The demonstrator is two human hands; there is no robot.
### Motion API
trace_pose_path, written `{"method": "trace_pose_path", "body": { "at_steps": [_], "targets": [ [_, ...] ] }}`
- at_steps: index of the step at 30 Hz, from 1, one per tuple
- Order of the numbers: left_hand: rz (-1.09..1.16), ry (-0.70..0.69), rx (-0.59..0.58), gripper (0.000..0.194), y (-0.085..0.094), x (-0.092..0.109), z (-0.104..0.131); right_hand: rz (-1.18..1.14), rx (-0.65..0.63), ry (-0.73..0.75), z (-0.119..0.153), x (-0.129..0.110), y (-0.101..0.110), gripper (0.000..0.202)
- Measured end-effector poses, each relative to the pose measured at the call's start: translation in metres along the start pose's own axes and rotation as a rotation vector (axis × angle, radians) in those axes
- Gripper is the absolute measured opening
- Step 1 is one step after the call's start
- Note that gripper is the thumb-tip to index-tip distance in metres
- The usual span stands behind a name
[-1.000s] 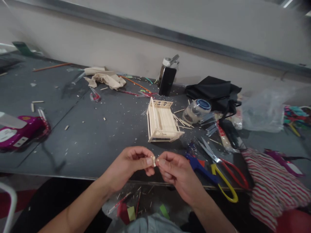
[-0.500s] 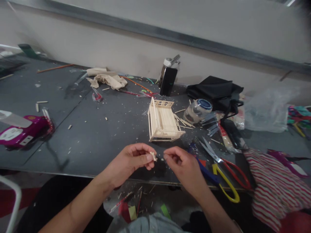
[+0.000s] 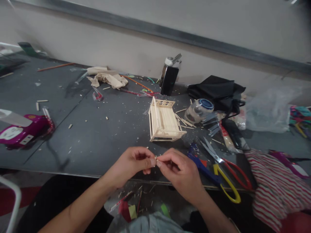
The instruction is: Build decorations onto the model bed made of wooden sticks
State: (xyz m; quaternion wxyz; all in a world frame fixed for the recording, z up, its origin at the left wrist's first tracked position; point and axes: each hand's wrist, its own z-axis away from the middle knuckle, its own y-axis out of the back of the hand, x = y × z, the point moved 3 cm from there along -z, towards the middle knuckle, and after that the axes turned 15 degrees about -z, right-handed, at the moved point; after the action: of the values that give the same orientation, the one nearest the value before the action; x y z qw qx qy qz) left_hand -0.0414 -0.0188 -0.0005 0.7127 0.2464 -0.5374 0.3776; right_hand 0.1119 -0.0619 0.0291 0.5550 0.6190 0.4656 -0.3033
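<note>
Near the table's front edge, my left hand [image 3: 139, 160] pinches a tiny pale wooden piece [image 3: 155, 158] between thumb and fingertips; most of it is hidden. My right hand [image 3: 178, 166] meets it there, thumb and forefinger closed at the same piece, so the fingertips of both hands nearly touch. Just beyond them stands a small bed-shaped model [image 3: 167, 119] built of thin wooden sticks, with a slatted top and a patterned end panel. Several loose sticks [image 3: 186, 123] lie against its right side.
Right of my hands lie scissors [image 3: 220, 160] with red handles and a yellow-and-blue cutting tool [image 3: 229, 191]. Behind are a blue-lidded jar [image 3: 198, 111], a phone [image 3: 169, 81] leaning on a bottle, and a black bag [image 3: 213, 89]. A purple device [image 3: 31, 129] sits at left, striped cloth [image 3: 272, 181] at right.
My right hand has moved left, and its fingertips now close at the small piece in my left hand. The hands were apart before. The wooden model stays in place.
</note>
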Motion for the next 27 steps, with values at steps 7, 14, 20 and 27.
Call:
{"method": "trace_pose_path", "body": {
  "at_steps": [7, 14, 20, 27],
  "targets": [
    [0.139, 0.021, 0.008, 0.017, -0.001, 0.001, 0.001, 0.153, 0.192, 0.22, 0.006, -0.003, -0.011, 0.01],
    [0.11, -0.094, 0.233, 0.014, 0.025, 0.01, 0.002, 0.29, 0.288, -0.003, 0.003, 0.014, 0.015, 0.014],
    [-0.14, -0.075, 0.21, 0.017, 0.02, 0.007, -0.003, 0.492, -0.017, 0.016, 0.005, 0.034, 0.009, 0.02],
    [-0.749, -0.246, 0.298, 0.014, 0.017, 0.002, -0.003, 0.516, -0.048, 0.121, 0.007, 0.029, 0.009, 0.021]
  ]
}}
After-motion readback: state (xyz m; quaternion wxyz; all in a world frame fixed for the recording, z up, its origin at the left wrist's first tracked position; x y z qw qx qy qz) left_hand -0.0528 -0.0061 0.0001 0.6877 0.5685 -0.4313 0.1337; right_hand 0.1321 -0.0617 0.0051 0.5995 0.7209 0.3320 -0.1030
